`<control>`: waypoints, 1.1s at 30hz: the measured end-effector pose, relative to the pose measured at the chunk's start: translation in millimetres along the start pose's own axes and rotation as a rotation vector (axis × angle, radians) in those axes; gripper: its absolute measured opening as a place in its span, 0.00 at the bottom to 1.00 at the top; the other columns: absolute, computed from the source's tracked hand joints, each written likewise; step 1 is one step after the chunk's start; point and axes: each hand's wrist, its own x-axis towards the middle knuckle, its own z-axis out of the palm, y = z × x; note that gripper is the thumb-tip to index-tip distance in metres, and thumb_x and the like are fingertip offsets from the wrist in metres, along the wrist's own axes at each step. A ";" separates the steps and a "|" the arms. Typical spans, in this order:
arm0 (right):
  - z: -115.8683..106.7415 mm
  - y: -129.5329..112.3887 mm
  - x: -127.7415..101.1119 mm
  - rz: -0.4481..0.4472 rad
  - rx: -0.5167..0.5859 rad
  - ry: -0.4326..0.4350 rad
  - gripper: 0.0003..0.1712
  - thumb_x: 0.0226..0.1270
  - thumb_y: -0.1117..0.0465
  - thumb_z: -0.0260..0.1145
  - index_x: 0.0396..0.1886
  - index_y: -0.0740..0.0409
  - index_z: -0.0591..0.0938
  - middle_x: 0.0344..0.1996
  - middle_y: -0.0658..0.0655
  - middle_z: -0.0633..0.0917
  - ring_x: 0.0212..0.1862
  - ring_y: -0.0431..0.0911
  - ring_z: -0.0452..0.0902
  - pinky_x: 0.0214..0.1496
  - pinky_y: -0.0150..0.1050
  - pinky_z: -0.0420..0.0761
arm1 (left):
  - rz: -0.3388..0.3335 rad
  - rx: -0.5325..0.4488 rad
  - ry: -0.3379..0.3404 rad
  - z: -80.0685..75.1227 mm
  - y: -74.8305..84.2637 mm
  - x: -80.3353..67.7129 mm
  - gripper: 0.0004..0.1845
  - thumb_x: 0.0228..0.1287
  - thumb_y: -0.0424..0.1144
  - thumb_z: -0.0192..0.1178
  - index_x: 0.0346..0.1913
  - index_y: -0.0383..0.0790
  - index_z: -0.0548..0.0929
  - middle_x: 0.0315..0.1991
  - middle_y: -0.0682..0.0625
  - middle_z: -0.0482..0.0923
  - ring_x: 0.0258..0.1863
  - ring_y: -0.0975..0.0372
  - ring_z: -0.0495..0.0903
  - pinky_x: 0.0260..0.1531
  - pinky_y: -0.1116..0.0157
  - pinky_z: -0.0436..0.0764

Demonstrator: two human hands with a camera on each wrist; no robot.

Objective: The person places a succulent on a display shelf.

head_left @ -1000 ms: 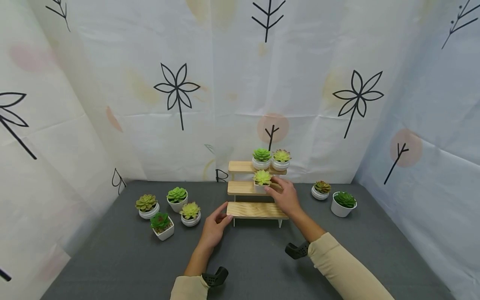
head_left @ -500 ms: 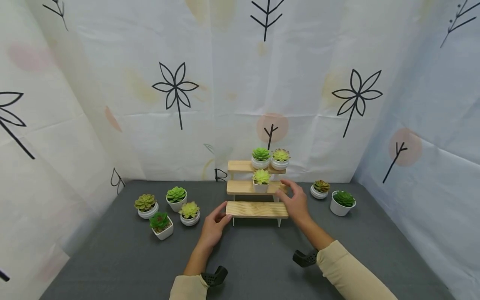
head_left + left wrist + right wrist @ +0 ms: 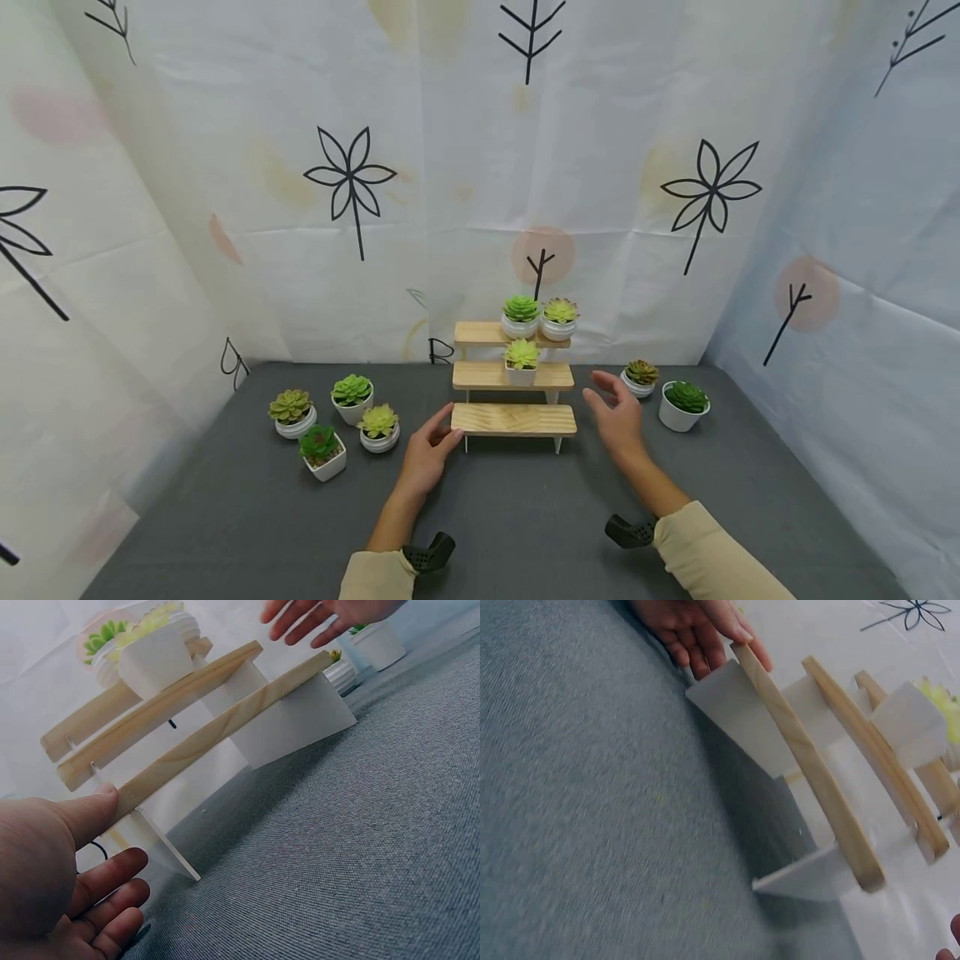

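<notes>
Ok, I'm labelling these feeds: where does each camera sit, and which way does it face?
Head: worn on the head, facing forward and down at the three-tier plant stand; left hand, right hand and sleeves show.
Left wrist: worn there, facing rightward across the stand, past the left hand; the right hand shows partly, at top.
Right wrist: worn there, facing leftward across the stand; right fingertips show at lower right, the left hand at top.
Shared: both wrist views catch the left hand and square-potted succulent.

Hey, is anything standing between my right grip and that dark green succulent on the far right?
Nothing visible stands between your right grip and the dark green succulent; gray table shows in the gap. The nearest neighbor is the brownish succulent, which sits a little farther back, off the direct line.
</notes>
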 end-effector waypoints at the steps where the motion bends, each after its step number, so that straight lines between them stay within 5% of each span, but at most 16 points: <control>1: -2.3 2.2 -0.5 0.006 -0.005 0.008 0.19 0.65 0.70 0.65 0.55 0.71 0.77 0.53 0.68 0.80 0.58 0.56 0.72 0.57 0.51 0.69 | 0.000 -0.001 0.000 -0.2 -0.1 -0.2 0.28 0.68 0.42 0.62 0.69 0.46 0.72 0.48 0.43 0.80 0.48 0.54 0.78 0.47 0.55 0.74; 13: -22.3 18.1 -10.4 0.104 -0.046 0.075 0.18 0.66 0.69 0.64 0.55 0.70 0.77 0.53 0.67 0.80 0.56 0.54 0.73 0.52 0.39 0.69 | 0.031 0.006 -0.037 -2.3 -1.1 1.3 0.27 0.70 0.35 0.59 0.70 0.34 0.68 0.49 0.36 0.79 0.48 0.47 0.77 0.45 0.50 0.74; 21: -36.4 27.4 -16.6 0.209 -0.057 0.146 0.17 0.68 0.66 0.64 0.54 0.68 0.78 0.51 0.67 0.80 0.53 0.51 0.72 0.52 0.41 0.66 | 0.022 0.020 -0.007 -1.1 -0.8 -1.0 0.28 0.68 0.42 0.62 0.69 0.45 0.71 0.48 0.42 0.80 0.47 0.54 0.78 0.46 0.55 0.75; 33: -57.6 43.3 -21.1 0.311 -0.049 0.248 0.20 0.68 0.60 0.65 0.55 0.66 0.78 0.50 0.60 0.79 0.46 0.36 0.70 0.42 0.27 0.69 | 0.012 0.008 -0.019 -2.2 4.9 -3.5 0.27 0.70 0.39 0.60 0.70 0.41 0.70 0.50 0.39 0.79 0.50 0.51 0.77 0.47 0.52 0.74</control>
